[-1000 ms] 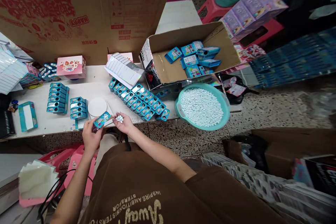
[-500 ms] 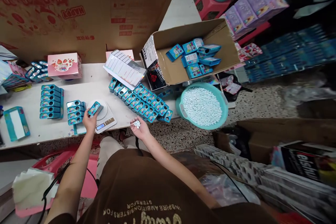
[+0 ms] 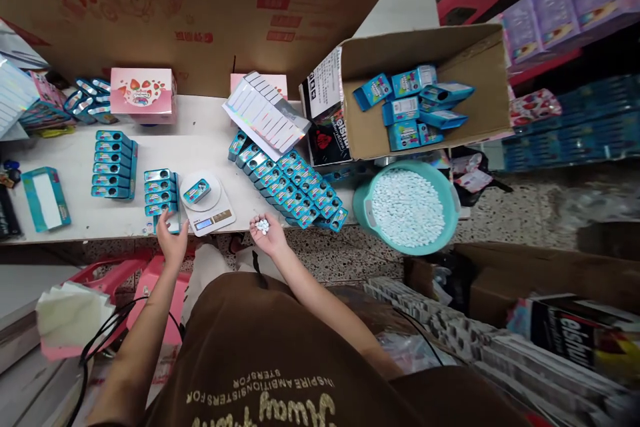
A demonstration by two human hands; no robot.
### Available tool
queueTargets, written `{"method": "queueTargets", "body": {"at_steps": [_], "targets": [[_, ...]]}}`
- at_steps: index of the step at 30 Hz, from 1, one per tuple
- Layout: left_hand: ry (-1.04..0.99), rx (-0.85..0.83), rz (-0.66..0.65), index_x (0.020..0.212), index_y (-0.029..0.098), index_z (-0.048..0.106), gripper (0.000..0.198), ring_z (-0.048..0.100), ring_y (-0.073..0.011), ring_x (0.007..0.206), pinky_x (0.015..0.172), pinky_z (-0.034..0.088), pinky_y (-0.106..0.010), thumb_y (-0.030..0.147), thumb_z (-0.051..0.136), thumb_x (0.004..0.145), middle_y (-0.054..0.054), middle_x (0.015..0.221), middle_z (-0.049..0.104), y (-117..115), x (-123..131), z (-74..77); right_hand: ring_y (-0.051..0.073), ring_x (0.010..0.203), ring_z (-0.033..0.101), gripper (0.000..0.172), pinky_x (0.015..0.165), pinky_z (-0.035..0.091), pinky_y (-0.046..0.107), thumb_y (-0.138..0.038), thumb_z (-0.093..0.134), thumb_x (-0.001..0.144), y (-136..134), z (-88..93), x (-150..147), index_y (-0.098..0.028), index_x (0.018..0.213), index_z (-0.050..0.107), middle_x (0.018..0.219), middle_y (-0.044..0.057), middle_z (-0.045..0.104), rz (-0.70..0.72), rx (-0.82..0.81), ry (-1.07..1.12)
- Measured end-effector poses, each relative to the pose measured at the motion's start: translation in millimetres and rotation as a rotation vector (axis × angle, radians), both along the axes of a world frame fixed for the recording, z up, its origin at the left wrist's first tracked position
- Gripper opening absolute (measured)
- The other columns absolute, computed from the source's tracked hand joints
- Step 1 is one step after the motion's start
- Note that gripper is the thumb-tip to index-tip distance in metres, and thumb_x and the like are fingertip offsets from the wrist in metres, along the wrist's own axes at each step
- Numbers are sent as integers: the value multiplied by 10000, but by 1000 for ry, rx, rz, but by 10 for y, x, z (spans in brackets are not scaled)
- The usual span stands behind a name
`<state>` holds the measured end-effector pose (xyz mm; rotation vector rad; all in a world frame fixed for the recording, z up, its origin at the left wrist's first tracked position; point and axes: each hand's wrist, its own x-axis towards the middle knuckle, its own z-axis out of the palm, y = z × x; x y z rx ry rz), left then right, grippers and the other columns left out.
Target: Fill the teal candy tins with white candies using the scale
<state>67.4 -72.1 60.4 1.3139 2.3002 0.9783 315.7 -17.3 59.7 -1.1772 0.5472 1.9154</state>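
Observation:
A small blue tin rests on the round plate of a white kitchen scale. Just in front of the scale's left side is my left hand, fingers apart with nothing in them. Beside it stands a short stack of blue tins. My right hand is palm up and cupped around several small white candies, off the table's front edge. Rows of blue tins with round holes on top lie close to that hand. A turquoise basin full of the same white pieces is farther right.
An open cardboard box with several blue packs stands behind the basin. More stacked tins, a blue tray and a pink strawberry box occupy the table's left. A paper sheaf leans over the tin rows.
My left hand has let go of the blue tin on the scale and drawn back toward me. My right hand still holds the candies. The view has shifted left.

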Motion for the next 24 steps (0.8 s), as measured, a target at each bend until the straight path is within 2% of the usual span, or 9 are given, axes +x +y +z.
{"method": "queueTargets", "body": {"at_steps": [4, 10, 20, 24], "targets": [[5, -52, 73, 1226, 176, 463, 549, 532, -206, 1062, 884, 437, -345, 369, 636, 742, -103, 1090, 603, -365, -35, -2, 97, 551, 577, 276, 511, 512, 189, -260, 452, 881, 41, -4, -20, -175, 627, 518, 550, -2, 567, 23, -14, 15], [-5, -40, 189, 1214, 170, 466, 512, 543, -193, 1044, 897, 430, -354, 371, 607, 764, -107, 1084, 603, -638, -24, -8, 100, 540, 575, 315, 501, 511, 191, -259, 406, 902, 63, 10, 9, -168, 624, 521, 534, 2, 560, 67, -5, 11], [-9, -12, 277, 1193, 171, 487, 482, 546, -199, 1055, 901, 423, -364, 368, 601, 768, -113, 1093, 614, -814, 124, -22, 101, 530, 594, 264, 504, 511, 186, -238, 432, 888, -3, 52, 81, -168, 655, 533, 539, 2, 574, 134, 13, 4], [6, -19, 260, 1182, 170, 495, 472, 547, -210, 1046, 908, 420, -377, 376, 593, 769, -110, 1078, 617, -770, 155, -4, 98, 525, 588, 236, 497, 512, 184, -231, 463, 871, -27, 44, 130, -170, 655, 536, 539, -2, 572, 136, 21, 3]]}}
